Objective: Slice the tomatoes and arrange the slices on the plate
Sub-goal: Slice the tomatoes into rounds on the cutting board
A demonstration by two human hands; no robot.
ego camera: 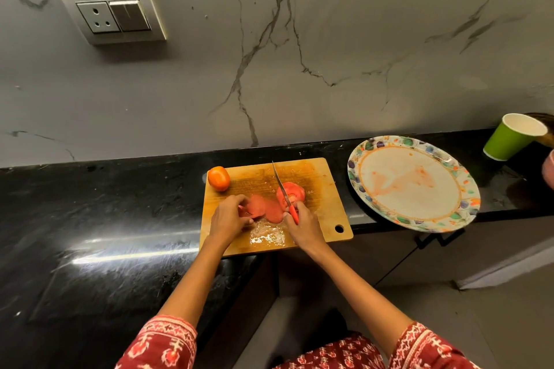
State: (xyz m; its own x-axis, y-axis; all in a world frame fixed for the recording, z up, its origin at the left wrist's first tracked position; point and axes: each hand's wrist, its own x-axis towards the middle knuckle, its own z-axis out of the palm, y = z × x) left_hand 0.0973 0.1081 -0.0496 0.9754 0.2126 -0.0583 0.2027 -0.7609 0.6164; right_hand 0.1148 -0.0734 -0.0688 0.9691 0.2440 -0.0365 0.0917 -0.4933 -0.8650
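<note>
A wooden cutting board [323,219] lies on the black counter. A whole orange-red tomato [219,178] sits at the board's far left corner. Several flat tomato slices [265,208] lie in the middle of the board, and more cut slices [295,190] lie stacked to their right. My left hand [229,217] pinches the left edge of the slices. My right hand [302,223] grips the red handle of a knife [281,184], whose blade points away over the stacked slices. The patterned plate [413,184], to the right of the board, shows only juice smears.
A green paper cup [514,136] stands tilted at the far right by the wall. The plate overhangs the counter's front edge [374,223]. A wall socket [112,13] is mounted on the marble backsplash. Wet juice and seeds cover the board's near part.
</note>
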